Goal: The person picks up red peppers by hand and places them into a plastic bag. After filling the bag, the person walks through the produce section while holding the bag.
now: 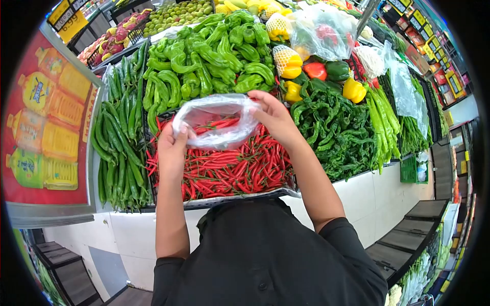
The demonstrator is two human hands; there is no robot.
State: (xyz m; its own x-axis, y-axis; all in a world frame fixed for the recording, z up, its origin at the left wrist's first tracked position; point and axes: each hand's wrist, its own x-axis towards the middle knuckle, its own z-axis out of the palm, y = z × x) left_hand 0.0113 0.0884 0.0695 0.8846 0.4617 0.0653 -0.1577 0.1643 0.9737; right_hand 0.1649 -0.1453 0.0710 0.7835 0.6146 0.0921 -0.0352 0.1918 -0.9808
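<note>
A clear plastic bag (217, 143) is stretched between my two hands, its mouth spread wide and facing up. My left hand (172, 145) pinches the bag's rim on the left side. On the right side, my right hand (275, 115) grips the rim with thumb and fingers. Right below the bag lies a crate heaped with small red chili peppers (235, 176); some show through the plastic. Beyond it rises a pile of light green peppers (212, 56).
Long green chilies (120, 148) lie to the left, beside a red poster (48, 122). Dark wrinkled green peppers (337, 130) and yellow bell peppers (353, 90) are on the right. Another plastic bag (324, 30) rests at the back right. A white stand front (357, 204) borders the crates.
</note>
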